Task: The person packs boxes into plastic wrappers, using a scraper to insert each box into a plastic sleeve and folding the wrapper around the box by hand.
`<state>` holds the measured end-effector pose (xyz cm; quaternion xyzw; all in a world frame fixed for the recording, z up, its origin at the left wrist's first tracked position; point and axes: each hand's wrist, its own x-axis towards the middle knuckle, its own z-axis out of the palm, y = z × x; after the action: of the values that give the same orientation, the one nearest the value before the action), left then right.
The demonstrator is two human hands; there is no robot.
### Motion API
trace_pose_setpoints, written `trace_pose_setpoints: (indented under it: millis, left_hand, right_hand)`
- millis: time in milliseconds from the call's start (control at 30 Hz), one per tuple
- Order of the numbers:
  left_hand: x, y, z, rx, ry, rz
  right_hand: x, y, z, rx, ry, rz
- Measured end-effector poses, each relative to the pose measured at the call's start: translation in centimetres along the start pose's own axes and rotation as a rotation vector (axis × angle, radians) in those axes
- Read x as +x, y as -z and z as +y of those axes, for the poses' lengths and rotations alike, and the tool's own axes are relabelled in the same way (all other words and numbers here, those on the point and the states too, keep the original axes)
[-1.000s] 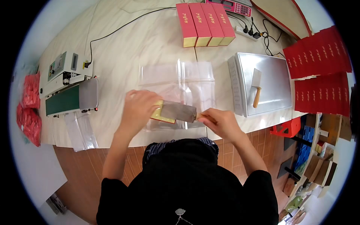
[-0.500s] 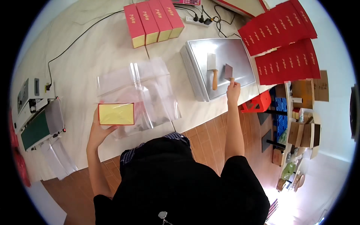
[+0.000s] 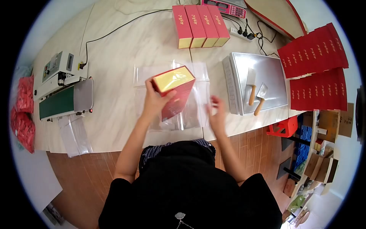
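My left hand (image 3: 153,102) grips a red box (image 3: 179,98) with a yellow end, fingers on one side and thumb on the front. The box is tilted, its yellow end facing up towards me. Clear plastic bags (image 3: 198,110) lie flat on the table beneath and around it. To the right of the box is my right hand (image 3: 217,114), slightly blurred, with fingers loosely bent and apart and nothing visible in them. Two scrapers with wooden handles, one at the left (image 3: 251,86) and one at the right (image 3: 260,97), rest on a metal lid (image 3: 272,72).
Several red boxes (image 3: 200,28) stand at the back, near a pink scale (image 3: 228,10) and a power strip (image 3: 242,34). Stacked red packaging (image 3: 314,53) is at the right. A sealing machine (image 3: 63,86) with a green belt sits at the left. A red stool (image 3: 284,128) stands below the table edge.
My right hand has let go of the right scraper, which now lies on the metal lid, and moved left towards the box. My left hand has raised and tilted the box. The view has shifted.
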<state>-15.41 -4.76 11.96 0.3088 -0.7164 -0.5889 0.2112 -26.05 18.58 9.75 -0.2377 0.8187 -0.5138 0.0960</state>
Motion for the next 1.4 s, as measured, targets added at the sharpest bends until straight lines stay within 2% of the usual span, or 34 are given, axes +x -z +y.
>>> trace_pose_setpoints:
  millis: [33,100,200,233,300,333,400,433,500,533,633,667,700,733,800,833,933,1100,1200,1267,1333,1367,1400]
  left_hand:
    - [-0.7,-1.4,1.1,-0.025,0.001,0.007]
    - [-2.5,-3.3,0.6,-0.052,-0.177,-0.04]
    - [-5.7,-4.6,0.5,-0.191,-0.168,-0.127]
    - [-6.4,-4.4,1.2,-0.328,-0.128,-0.18]
    - [-6.7,-3.8,1.0,-0.401,-0.023,-0.274]
    - [-6.6,-3.8,0.5,-0.405,-0.015,-0.267]
    - [-5.2,-4.2,-0.2,-0.241,-0.018,-0.016]
    - [-4.5,-4.1,-0.2,-0.248,-0.017,-0.015]
    - [-3.4,-3.5,-0.1,-0.282,0.036,-0.012]
    - [-3.2,-3.3,-0.3,-0.399,0.121,-0.113]
    - [-4.7,-2.4,1.2,-0.391,0.121,-0.135]
    - [-5.2,-1.8,1.8,-0.39,0.122,-0.126]
    - [-5.8,-0.9,2.3,-0.411,0.081,-0.078]
    - [-6.5,0.0,2.7,-0.43,0.041,-0.031]
    - [-7.8,1.8,2.9,-0.38,0.012,0.015]
    - [-8.3,2.6,2.9,-0.336,-0.021,0.054]
    - [-9.3,4.5,2.5,-0.311,-0.044,0.132]
    - [-9.2,6.0,0.0,-0.184,-0.052,0.242]
    - [-9.2,8.7,-1.2,-0.128,-0.044,0.265]
    - [-8.6,9.6,-2.5,-0.096,-0.038,0.267]
    - [-7.2,8.0,-2.2,-0.073,-0.04,0.252]
    - [-7.0,7.5,-1.3,-0.023,-0.062,0.317]
    - [-6.8,7.6,0.7,0.035,-0.082,0.392]
  right_hand:
    - [-0.7,-2.1,-0.4,0.045,0.073,-0.06]
    - [-1.4,-4.1,-3.7,0.093,0.071,-0.115]
    - [-2.3,-5.1,-5.5,0.316,-0.075,-0.045]
    - [-2.7,-5.0,-4.7,0.22,-0.126,-0.049]
    - [-3.6,-3.9,-5.4,0.223,-0.167,0.085]
    - [-3.9,-4.0,-4.9,0.218,-0.17,0.075]
    - [-4.2,-4.2,-4.0,0.318,-0.202,0.138]
    - [-4.2,-4.0,-4.0,0.311,-0.201,0.137]
    - [-4.3,-3.4,-4.5,0.104,-0.107,0.057]
    - [-4.3,-3.2,-4.8,0.099,-0.102,0.051]
    - [-3.7,-3.0,-6.3,0.087,-0.067,-0.01]
    - [-3.4,-2.7,-7.1,0.101,0.025,-0.06]
    - [-3.2,-2.7,-7.5,0.117,0.113,-0.108]
    - [-3.1,-3.1,-7.4,0.123,0.11,-0.116]
    - [-2.2,-4.3,-7.3,0.354,0.224,-0.257]
    - [-1.8,-4.8,-7.4,0.364,0.224,-0.262]
    - [-0.7,-6.8,-7.4,0.324,0.402,-0.42]
    - [-0.7,-11.1,-5.1,0.331,0.363,-0.489]
    - [-0.9,-11.5,-4.6,0.262,0.3,-0.501]
    - [-0.2,-9.6,-5.8,-0.009,0.434,-0.499]
    - [1.3,-6.6,-6.2,-0.104,0.452,-0.471]
    - [2.1,-5.4,-6.1,-0.153,0.484,-0.469]
    - [3.3,-3.8,-4.6,-0.199,0.484,-0.376]
